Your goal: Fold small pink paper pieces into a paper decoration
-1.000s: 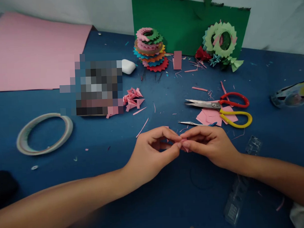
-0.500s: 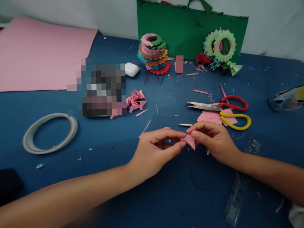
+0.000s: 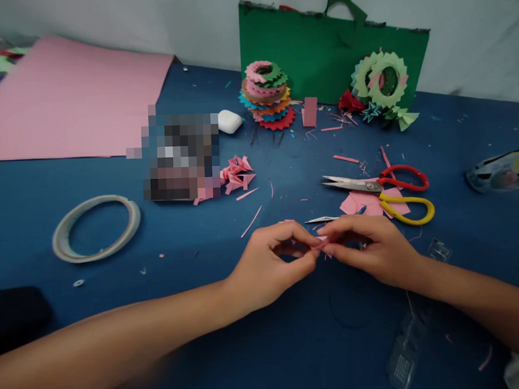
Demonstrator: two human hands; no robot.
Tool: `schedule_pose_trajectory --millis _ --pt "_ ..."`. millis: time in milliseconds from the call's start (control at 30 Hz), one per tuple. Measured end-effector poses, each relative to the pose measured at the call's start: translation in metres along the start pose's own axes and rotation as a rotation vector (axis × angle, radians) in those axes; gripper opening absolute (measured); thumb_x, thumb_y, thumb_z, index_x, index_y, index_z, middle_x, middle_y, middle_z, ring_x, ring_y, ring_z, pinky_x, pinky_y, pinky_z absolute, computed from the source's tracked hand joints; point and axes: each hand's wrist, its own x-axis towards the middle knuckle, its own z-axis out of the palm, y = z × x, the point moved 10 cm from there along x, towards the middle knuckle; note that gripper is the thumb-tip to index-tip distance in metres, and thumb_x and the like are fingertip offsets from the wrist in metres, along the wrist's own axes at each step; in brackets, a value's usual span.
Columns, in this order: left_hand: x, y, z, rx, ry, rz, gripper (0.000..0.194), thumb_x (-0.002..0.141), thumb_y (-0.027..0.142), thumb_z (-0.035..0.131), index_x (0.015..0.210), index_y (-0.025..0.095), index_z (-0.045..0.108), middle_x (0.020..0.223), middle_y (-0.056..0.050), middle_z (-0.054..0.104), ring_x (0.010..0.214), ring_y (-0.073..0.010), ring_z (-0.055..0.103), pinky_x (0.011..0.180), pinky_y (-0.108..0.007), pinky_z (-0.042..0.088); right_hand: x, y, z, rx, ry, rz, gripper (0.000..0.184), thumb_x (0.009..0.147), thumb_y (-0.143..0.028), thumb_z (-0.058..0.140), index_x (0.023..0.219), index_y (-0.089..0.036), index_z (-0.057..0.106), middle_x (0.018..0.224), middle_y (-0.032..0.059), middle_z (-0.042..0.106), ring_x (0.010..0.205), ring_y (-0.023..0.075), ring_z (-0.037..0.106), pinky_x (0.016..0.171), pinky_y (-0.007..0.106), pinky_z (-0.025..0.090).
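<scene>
My left hand (image 3: 273, 265) and my right hand (image 3: 372, 247) meet over the blue table (image 3: 290, 341), fingertips pinched together on a small folded pink paper piece (image 3: 322, 244). Most of the piece is hidden between the fingers. Just behind my right hand lie scissors with a red and a yellow handle (image 3: 382, 190) on some pink paper scraps (image 3: 357, 203). A little heap of folded pink pieces (image 3: 237, 175) sits further back to the left.
A tape roll (image 3: 96, 227) lies at the left. A large pink sheet (image 3: 73, 99) covers the far left. At the back are a stack of coloured paper rings (image 3: 267, 95), a green board (image 3: 331, 47) and a pale green paper wreath (image 3: 381, 74). Clear plastic bits lie near my right forearm.
The pink piece, which stuck out as a triangle from my right fingers half a second ago, is now folded in and nearly hidden between both hands' fingertips.
</scene>
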Motion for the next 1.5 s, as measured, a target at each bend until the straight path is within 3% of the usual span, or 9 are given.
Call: schedule_pose_trajectory --millis 133,267,533,867,1133,1233,1333,1400,1500 --pt "-0.001 0.003 0.006 -0.003 -0.072 0.030 0.014 0.072 0.009 0.068 0.084 0.016 0.063 0.084 0.000 0.063 0.073 -0.0094 0.064 0.071 -0.019 0.055 -0.007 -0.033 -0.002 -0.401 0.025 -0.291 0.024 0.083 -0.009 0.059 0.105 -0.018 0.060 0.095 0.0010 0.070 0.085 0.0091 0.065 0.080 0.017 0.050" --pt "-0.003 0.014 0.001 0.054 -0.025 0.140 0.013 0.076 0.009 0.066 0.085 0.018 0.067 0.081 0.000 0.068 0.075 -0.0089 0.064 0.067 -0.014 0.054 -0.013 -0.044 -0.003 -0.486 0.065 -0.406 0.026 0.084 -0.011 0.060 0.108 -0.019 0.058 0.096 0.0009 0.070 0.089 0.0096 0.065 0.082 0.017 0.050" --pt "-0.012 0.041 -0.008 0.184 0.097 0.359 0.025 0.074 0.003 0.066 0.094 0.019 0.069 0.082 -0.001 0.070 0.076 -0.0112 0.065 0.073 -0.017 0.055 -0.005 -0.036 -0.004 -0.300 0.024 -0.268 0.008 0.085 -0.017 0.057 0.091 -0.016 0.061 0.080 0.0017 0.067 0.073 0.0104 0.062 0.068 0.022 0.048" --pt "-0.004 0.014 -0.008 0.082 0.052 0.150 0.025 0.072 0.014 0.072 0.096 0.021 0.072 0.084 -0.003 0.075 0.068 -0.0162 0.071 0.063 -0.022 0.061 0.000 -0.010 -0.010 -0.146 0.008 0.045 0.024 0.089 -0.028 0.049 0.070 -0.016 0.055 0.059 -0.0038 0.052 0.054 0.0069 0.045 0.050 0.018 0.035" --pt "-0.002 0.009 -0.007 0.066 0.053 0.104 0.019 0.074 0.016 0.070 0.093 0.018 0.073 0.083 -0.005 0.074 0.069 -0.0157 0.070 0.058 -0.020 0.059 0.002 -0.004 0.000 -0.140 -0.033 0.047 0.024 0.092 -0.031 0.047 0.080 -0.016 0.060 0.068 -0.0008 0.058 0.061 0.0087 0.051 0.056 0.020 0.040" --pt "-0.001 0.008 -0.004 0.018 0.027 0.102 0.026 0.071 0.017 0.073 0.097 0.016 0.070 0.089 -0.007 0.073 0.077 -0.0176 0.070 0.060 -0.020 0.059 0.002 -0.014 -0.004 -0.257 0.004 -0.121 0.017 0.092 -0.025 0.048 0.087 -0.017 0.063 0.076 0.0014 0.064 0.069 0.0102 0.057 0.062 0.022 0.044" --pt "-0.001 0.018 -0.006 0.082 0.031 0.197 0.028 0.071 0.014 0.072 0.099 0.016 0.067 0.093 -0.008 0.072 0.082 -0.0182 0.070 0.064 -0.021 0.060 -0.011 -0.047 -0.008 -0.561 0.112 -0.519 0.012 0.086 -0.017 0.056 0.096 -0.017 0.064 0.085 0.0042 0.067 0.074 0.0126 0.060 0.066 0.026 0.046" --pt "-0.006 0.039 -0.006 0.218 0.022 0.408 0.019 0.074 0.010 0.068 0.092 0.017 0.068 0.091 -0.007 0.073 0.082 -0.0171 0.070 0.069 -0.023 0.059 -0.026 -0.063 -0.002 -0.768 0.145 -0.753 0.017 0.083 -0.015 0.059 0.099 -0.018 0.064 0.085 0.0034 0.069 0.073 0.0135 0.061 0.063 0.027 0.046" --pt "-0.024 0.068 0.003 0.402 -0.038 0.760 0.020 0.075 0.005 0.064 0.091 0.017 0.067 0.088 -0.008 0.073 0.081 -0.0162 0.070 0.076 -0.025 0.058 -0.040 -0.077 0.003 -0.911 0.157 -0.933 0.018 0.082 -0.014 0.061 0.097 -0.022 0.066 0.079 -0.0013 0.070 0.068 0.0122 0.061 0.059 0.027 0.046"
